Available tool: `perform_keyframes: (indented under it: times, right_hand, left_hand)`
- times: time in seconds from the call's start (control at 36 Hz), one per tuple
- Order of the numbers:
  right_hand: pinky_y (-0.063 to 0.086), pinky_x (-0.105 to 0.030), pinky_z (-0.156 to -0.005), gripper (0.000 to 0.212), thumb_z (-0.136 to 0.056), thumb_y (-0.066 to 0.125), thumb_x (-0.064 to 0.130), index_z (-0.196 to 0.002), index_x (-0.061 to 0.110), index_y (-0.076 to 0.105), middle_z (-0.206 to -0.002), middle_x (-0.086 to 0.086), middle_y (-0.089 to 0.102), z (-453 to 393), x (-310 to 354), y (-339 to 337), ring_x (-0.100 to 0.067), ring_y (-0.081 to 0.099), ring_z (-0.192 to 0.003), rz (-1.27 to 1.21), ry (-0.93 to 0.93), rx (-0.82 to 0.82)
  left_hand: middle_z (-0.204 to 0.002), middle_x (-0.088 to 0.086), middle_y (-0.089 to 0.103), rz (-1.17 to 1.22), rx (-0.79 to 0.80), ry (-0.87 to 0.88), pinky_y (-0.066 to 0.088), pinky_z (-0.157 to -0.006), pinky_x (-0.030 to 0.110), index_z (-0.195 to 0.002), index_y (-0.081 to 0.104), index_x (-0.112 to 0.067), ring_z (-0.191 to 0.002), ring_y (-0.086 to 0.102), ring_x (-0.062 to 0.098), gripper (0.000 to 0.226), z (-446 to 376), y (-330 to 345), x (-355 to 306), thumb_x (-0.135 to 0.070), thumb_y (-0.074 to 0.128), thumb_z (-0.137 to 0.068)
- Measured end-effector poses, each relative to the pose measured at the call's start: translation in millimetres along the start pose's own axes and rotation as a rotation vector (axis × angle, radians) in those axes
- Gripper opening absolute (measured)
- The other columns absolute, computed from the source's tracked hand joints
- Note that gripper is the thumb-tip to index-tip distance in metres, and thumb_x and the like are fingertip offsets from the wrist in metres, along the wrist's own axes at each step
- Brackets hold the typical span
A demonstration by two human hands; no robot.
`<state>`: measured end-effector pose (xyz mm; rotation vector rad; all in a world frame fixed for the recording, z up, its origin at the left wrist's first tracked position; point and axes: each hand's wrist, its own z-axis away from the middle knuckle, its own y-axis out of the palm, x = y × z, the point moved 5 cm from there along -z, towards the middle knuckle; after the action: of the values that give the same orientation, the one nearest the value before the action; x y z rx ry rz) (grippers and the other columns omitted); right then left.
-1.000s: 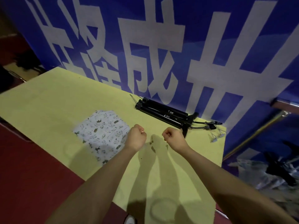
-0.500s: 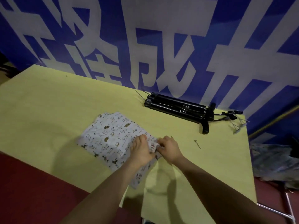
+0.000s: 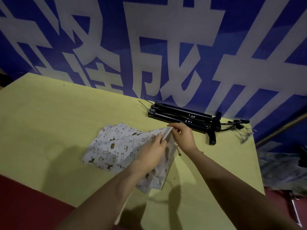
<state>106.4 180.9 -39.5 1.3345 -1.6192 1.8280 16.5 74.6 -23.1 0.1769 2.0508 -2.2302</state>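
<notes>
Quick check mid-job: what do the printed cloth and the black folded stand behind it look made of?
The cloth: thin, soft fabric, matt, likely cotton; it creases and drapes where the left hand and right hand pinch its edge. The stand: probably metal tubes with plastic joints, black satin finish; straight rigid bars with faint highlights.

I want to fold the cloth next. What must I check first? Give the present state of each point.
1. Left hand pinches the cloth edge: ok.
2. Right hand pinches the same edge: ok.
3. Cloth apart from the tripod: ok.
4. Pin beside the cloth, free of it: cannot tell.
5. Cloth flat on the table: not ok, rumpled near the hands.
</notes>
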Motion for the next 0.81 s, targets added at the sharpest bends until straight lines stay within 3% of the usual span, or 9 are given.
perform_keyframes:
  times: [0.08, 0.17, 0.25, 0.33, 0.42, 0.53, 0.58, 0.67, 0.81]
  right_hand:
    - [0.055, -0.042, -0.074, 0.021, -0.087, 0.064, 0.022, -0.108, 0.021, 0.066, -0.09, 0.005, 0.06, -5, -7, -7, -0.019, 0.063, -0.079, -0.064, 0.042, 0.034]
    - [0.053, -0.037, -0.073, 0.027, -0.084, 0.07, 0.026, -0.109, 0.018, 0.063, -0.093, -0.002, 0.06, 2, -27, -12, -0.021, 0.063, -0.082, -0.066, 0.159, 0.034]
    - [0.053, -0.039, -0.08, 0.021, -0.086, 0.067, 0.023, -0.104, 0.013, 0.063, -0.097, -0.003, 0.061, 15, -56, -11, -0.022, 0.061, -0.089, 0.101, 0.248, 0.04]
    - [0.051, -0.034, -0.08, 0.027, -0.084, 0.067, 0.031, -0.102, 0.012, 0.063, -0.105, -0.006, 0.062, 27, -74, 0, -0.021, 0.059, -0.093, 0.329, 0.306, 0.162]
    - [0.044, -0.032, -0.082, 0.034, -0.083, 0.067, 0.038, -0.105, 0.013, 0.061, -0.109, -0.006, 0.058, 37, -80, 10, -0.023, 0.054, -0.099, 0.492, 0.32, 0.224]
    - [0.041, -0.034, -0.087, 0.023, -0.088, 0.06, 0.031, -0.103, 0.014, 0.063, -0.113, -0.008, 0.058, 40, -82, 15, -0.027, 0.052, -0.105, 0.558, 0.302, 0.202]
    - [0.04, -0.035, -0.084, 0.021, -0.092, 0.051, 0.024, -0.104, 0.01, 0.063, -0.112, -0.012, 0.059, 41, -81, 16, -0.029, 0.052, -0.104, 0.59, 0.28, 0.186]
    - [0.04, -0.035, -0.081, 0.021, -0.093, 0.05, 0.017, -0.102, 0.004, 0.063, -0.107, -0.016, 0.06, 40, -76, 7, -0.033, 0.052, -0.1, 0.506, 0.282, 0.084]
    - [0.04, -0.036, -0.091, 0.008, -0.088, 0.057, 0.006, -0.092, 0.008, 0.063, -0.102, -0.008, 0.052, 40, -62, -13, -0.029, 0.048, -0.106, 0.12, 0.33, -0.11]
  left_hand:
    - [-0.14, 0.006, 0.031, 0.142, -0.056, -0.105, 0.04, -0.058, 0.027, -0.137, 0.036, -0.007, -0.08, 0.05, 0.017, 0.045, -11, -9, 12, -0.002, 0.042, -0.094]
    - [-0.15, 0.002, 0.024, 0.279, -0.085, -0.197, 0.037, -0.055, 0.021, -0.141, 0.034, -0.008, -0.08, 0.053, 0.015, 0.054, -23, -18, 24, 0.002, 0.047, -0.089]
    - [-0.154, 0.0, 0.017, 0.352, -0.116, -0.254, 0.048, -0.066, 0.029, -0.145, 0.027, -0.01, -0.092, 0.057, 0.021, 0.061, -29, -29, 32, -0.001, 0.05, -0.088]
    - [-0.156, -0.002, 0.012, 0.391, -0.142, -0.236, 0.054, -0.08, 0.039, -0.147, 0.022, -0.013, -0.11, 0.056, 0.028, 0.065, -33, -37, 30, -0.005, 0.05, -0.089]
    - [-0.157, -0.005, 0.008, 0.403, -0.102, -0.225, 0.051, -0.09, 0.039, -0.148, 0.018, -0.014, -0.121, 0.051, 0.026, 0.071, -35, -36, 26, -0.009, 0.056, -0.088]
    - [-0.159, -0.008, 0.003, 0.389, 0.022, -0.176, 0.053, -0.077, 0.032, -0.151, 0.012, -0.014, -0.119, 0.053, 0.023, 0.081, -35, -20, 24, 0.0, 0.056, -0.085]
    - [-0.159, -0.007, 0.001, 0.385, 0.091, -0.167, 0.052, -0.085, 0.033, -0.151, 0.01, -0.014, -0.129, 0.044, 0.021, 0.081, -35, -14, 24, 0.006, 0.051, -0.085]
    - [-0.16, -0.006, 0.001, 0.378, 0.185, -0.141, 0.043, -0.102, 0.036, -0.151, 0.011, -0.014, -0.142, 0.027, 0.021, 0.078, -36, -9, 22, 0.006, 0.049, -0.086]
    - [-0.16, -0.008, 0.001, 0.359, 0.208, -0.148, 0.043, -0.103, 0.038, -0.151, 0.01, -0.018, -0.143, 0.024, 0.022, 0.08, -36, -5, 23, 0.009, 0.047, -0.086]
